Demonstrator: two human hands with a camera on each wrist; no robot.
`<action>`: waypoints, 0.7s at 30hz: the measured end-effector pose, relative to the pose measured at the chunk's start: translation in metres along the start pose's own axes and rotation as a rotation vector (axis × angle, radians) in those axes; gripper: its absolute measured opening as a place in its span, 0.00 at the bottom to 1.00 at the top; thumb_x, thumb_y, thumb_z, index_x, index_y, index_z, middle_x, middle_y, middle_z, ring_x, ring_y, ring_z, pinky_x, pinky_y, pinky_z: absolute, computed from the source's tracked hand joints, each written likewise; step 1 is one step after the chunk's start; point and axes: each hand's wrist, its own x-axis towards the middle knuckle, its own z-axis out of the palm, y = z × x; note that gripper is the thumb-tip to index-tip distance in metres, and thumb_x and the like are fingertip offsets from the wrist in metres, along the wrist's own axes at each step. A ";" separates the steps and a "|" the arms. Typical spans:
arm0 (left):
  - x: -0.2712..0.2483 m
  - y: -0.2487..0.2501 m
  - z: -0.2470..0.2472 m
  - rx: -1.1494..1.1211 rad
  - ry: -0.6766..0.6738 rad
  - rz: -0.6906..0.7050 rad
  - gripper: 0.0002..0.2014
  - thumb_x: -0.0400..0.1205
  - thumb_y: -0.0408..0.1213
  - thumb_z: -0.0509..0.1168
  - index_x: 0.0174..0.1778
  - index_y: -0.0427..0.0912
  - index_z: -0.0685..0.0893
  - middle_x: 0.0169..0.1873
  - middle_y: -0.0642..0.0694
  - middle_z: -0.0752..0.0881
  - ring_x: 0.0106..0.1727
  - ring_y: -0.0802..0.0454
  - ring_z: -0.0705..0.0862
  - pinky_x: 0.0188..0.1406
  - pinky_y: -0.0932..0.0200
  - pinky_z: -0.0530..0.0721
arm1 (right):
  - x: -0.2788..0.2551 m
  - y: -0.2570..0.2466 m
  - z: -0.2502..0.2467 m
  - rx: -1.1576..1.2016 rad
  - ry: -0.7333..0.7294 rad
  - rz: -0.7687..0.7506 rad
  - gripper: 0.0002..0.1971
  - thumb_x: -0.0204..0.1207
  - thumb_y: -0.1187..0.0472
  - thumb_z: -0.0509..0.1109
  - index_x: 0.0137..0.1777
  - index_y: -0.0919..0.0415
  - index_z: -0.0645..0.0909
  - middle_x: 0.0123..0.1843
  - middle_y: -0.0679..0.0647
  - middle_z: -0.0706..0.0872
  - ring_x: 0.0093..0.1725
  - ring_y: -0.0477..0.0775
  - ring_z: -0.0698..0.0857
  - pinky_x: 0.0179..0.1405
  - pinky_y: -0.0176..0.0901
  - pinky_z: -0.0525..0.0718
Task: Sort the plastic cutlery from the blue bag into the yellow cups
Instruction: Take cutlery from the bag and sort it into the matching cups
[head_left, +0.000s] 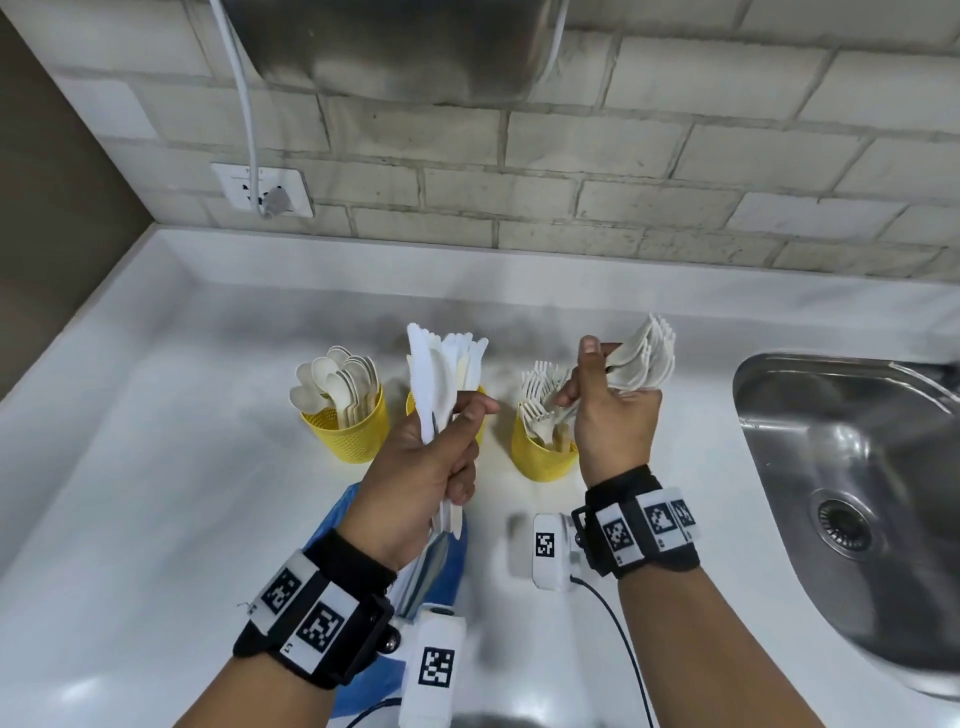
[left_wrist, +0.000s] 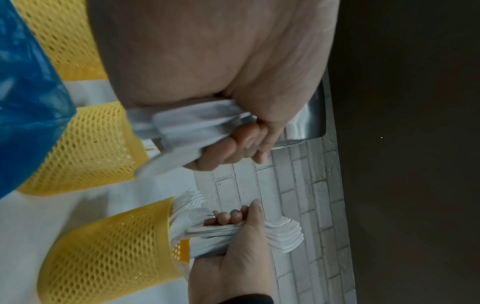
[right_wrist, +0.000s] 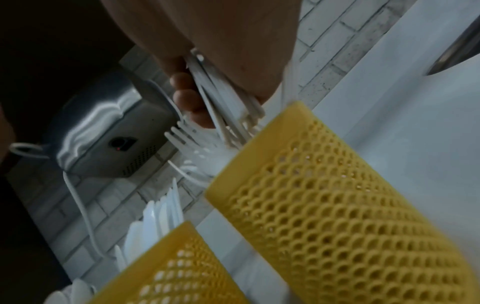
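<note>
The blue bag (head_left: 447, 571) lies on the white desk (head_left: 156, 493) nearest me, just before the middle yellow cup (head_left: 480, 410). Above that cup the left hand (head_left: 415, 478) clutches a bundle of knives (head_left: 441, 374); right of it, the right hand (head_left: 613, 415) grips stacked forks (head_left: 644, 358) over the fork cup (head_left: 540, 457).

three yellow cups (head_left: 347, 426), one blue bag (head_left: 439, 571), one sink (head_left: 852, 467)

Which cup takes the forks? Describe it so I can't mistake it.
Start at the steel sink and look left along the white counter to the row of yellow mesh cups. The fork cup is nearest the sink, beside the right hand; only it shows tines.
</note>
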 end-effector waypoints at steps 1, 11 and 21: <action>0.000 0.000 -0.001 0.006 -0.003 0.009 0.08 0.89 0.39 0.63 0.55 0.43 0.87 0.26 0.51 0.60 0.25 0.53 0.61 0.24 0.63 0.67 | 0.000 0.001 0.002 -0.032 -0.003 -0.009 0.12 0.85 0.60 0.72 0.38 0.57 0.80 0.21 0.55 0.80 0.24 0.60 0.81 0.32 0.49 0.83; -0.001 -0.001 -0.003 0.025 -0.035 0.053 0.08 0.88 0.40 0.63 0.53 0.43 0.88 0.25 0.51 0.61 0.25 0.52 0.61 0.24 0.63 0.69 | 0.005 0.011 0.004 -0.188 -0.028 -0.068 0.05 0.80 0.63 0.75 0.43 0.59 0.83 0.36 0.72 0.86 0.35 0.71 0.87 0.42 0.52 0.88; -0.004 -0.001 -0.002 0.054 -0.045 0.081 0.11 0.82 0.46 0.67 0.52 0.44 0.89 0.24 0.51 0.63 0.25 0.52 0.62 0.25 0.61 0.69 | -0.004 0.005 0.007 -0.098 -0.021 -0.075 0.25 0.69 0.64 0.78 0.62 0.48 0.74 0.47 0.71 0.83 0.40 0.58 0.85 0.54 0.63 0.87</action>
